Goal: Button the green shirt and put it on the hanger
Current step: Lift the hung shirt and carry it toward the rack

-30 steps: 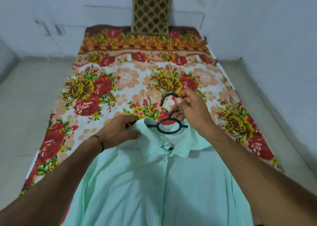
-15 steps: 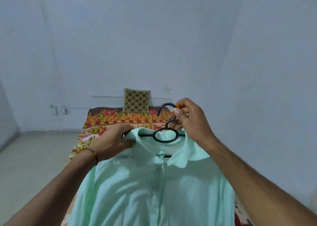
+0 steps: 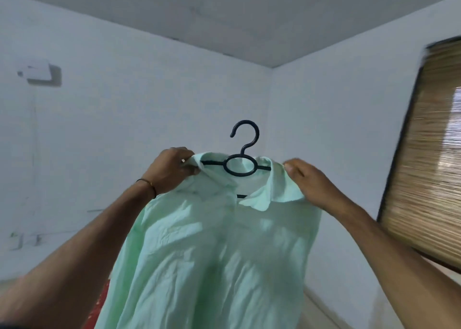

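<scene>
Two bare forearms reach up and away from the viewer, holding a pale green shirt [image 3: 219, 248] in the air with its front facing the viewer. The shirt hangs on a black hanger [image 3: 240, 164], whose ring and hook rise out of the open collar. The left hand [image 3: 172, 171] pinches the cloth at the collar's left edge, fingers curled round it. The right hand [image 3: 306, 181] grips the shirt's right shoulder, thumb on top.

Neither hand touches the hook, so the hanger is carried only through the cloth. If one hand loosens, the hanger would likely tip and that shoulder could slide off its arm. The collar sits unevenly, bunched at the left and folded flat at the right, so the shirt may hang crooked unless straightened.

The hanger's arms lie under fabric, so it cannot be told whether both shoulders are seated. The right hand's fingers are behind the cloth. The buttons are too faint to count, so whether every one is fastened is unclear. The hem and sleeves run off the lower edge.

Beyond are pale walls, a blurred boxy wall fixture [image 3: 42, 75] far left and a blurred woven blind [image 3: 424, 166] at right. No rail or peg for the hook shows.
</scene>
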